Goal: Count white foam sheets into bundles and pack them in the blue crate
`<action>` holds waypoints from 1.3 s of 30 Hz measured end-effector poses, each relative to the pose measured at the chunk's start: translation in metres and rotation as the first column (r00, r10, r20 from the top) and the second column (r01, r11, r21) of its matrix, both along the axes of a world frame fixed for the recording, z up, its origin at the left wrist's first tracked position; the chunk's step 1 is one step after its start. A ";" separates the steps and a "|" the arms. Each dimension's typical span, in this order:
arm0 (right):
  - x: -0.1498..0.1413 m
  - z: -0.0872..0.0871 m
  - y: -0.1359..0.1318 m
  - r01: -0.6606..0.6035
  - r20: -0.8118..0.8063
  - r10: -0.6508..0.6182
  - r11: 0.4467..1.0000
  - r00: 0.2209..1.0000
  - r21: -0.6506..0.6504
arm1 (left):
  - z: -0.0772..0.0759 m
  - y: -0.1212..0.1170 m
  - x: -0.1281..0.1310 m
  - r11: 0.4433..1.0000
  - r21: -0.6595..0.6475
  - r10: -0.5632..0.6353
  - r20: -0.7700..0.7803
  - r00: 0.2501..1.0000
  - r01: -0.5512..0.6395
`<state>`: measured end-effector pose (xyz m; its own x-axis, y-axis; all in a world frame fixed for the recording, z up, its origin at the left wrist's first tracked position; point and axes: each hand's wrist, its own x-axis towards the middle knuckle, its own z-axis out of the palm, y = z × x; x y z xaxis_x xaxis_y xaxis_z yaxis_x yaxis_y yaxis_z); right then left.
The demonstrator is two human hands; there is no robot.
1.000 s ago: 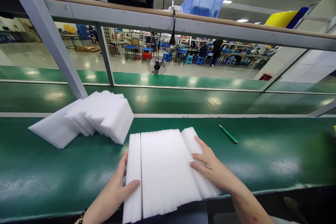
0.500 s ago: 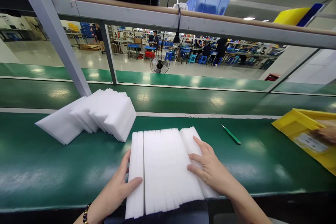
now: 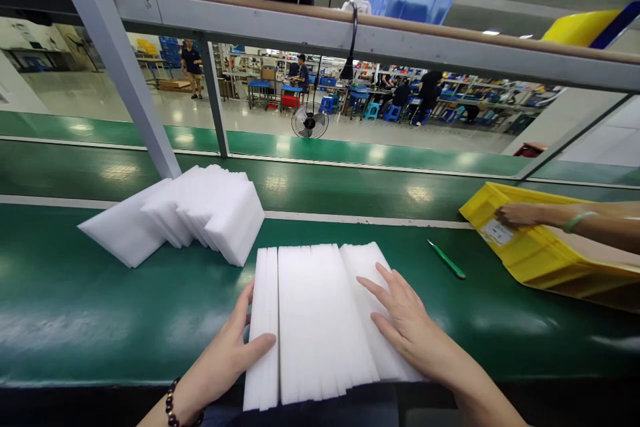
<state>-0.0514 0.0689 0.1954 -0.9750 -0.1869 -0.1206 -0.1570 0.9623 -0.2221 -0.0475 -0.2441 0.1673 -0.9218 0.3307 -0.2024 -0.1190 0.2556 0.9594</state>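
A row of white foam sheets (image 3: 320,320) stands packed together at the table's front edge, with a narrow gap near its left end. My left hand (image 3: 240,347) grips the left-end sheets, thumb on top and the other fingers round the outer side, partly hidden. On the right, one sheet (image 3: 367,273) leans outward, its broad face showing. My right hand (image 3: 407,320) rests on that leaning sheet with its fingers spread. Farther back on the left, a second fanned stack of white foam sheets (image 3: 200,210) lies on the green surface.
A green-handled craft knife (image 3: 447,259) lies right of the foam. Another person's hand (image 3: 520,215) holds a yellow bin (image 3: 530,260) at the right. A grey post (image 3: 117,67) rises behind the left stack, and a shelf rail (image 3: 400,37) crosses above.
The yellow bin, held by the other person, has moved left and come further into view. My right hand's fingers have shifted from the row's edge onto the sheet leaning further outward.
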 end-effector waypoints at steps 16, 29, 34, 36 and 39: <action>0.002 0.001 -0.019 -0.024 -0.009 0.025 0.995 1.000 0.092 | -0.017 -0.004 -0.003 1.000 0.024 0.008 -0.070 0.998 -0.006; 0.004 0.007 -0.044 -0.045 -0.006 0.046 0.997 0.999 0.063 | -0.022 -0.006 -0.003 0.999 0.043 0.018 -0.069 0.997 -0.015; 0.001 0.008 -0.045 -0.060 0.007 0.059 0.995 0.998 0.082 | -0.004 -0.005 -0.002 0.999 0.041 -0.024 -0.023 0.999 0.025; 0.001 0.007 -0.040 -0.072 0.005 0.072 0.993 0.997 0.094 | -0.001 -0.006 -0.002 0.999 0.025 -0.021 -0.031 0.999 0.021; 0.002 0.003 -0.034 -0.090 -0.012 0.092 0.989 0.996 0.117 | -0.005 -0.007 -0.002 0.999 0.033 -0.016 -0.049 0.999 0.017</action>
<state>-0.0495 0.0351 0.1981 -0.9566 -0.2606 -0.1303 -0.2478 0.9630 -0.1062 -0.0491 -0.2507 0.1624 -0.9246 0.3518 -0.1462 -0.0680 0.2251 0.9720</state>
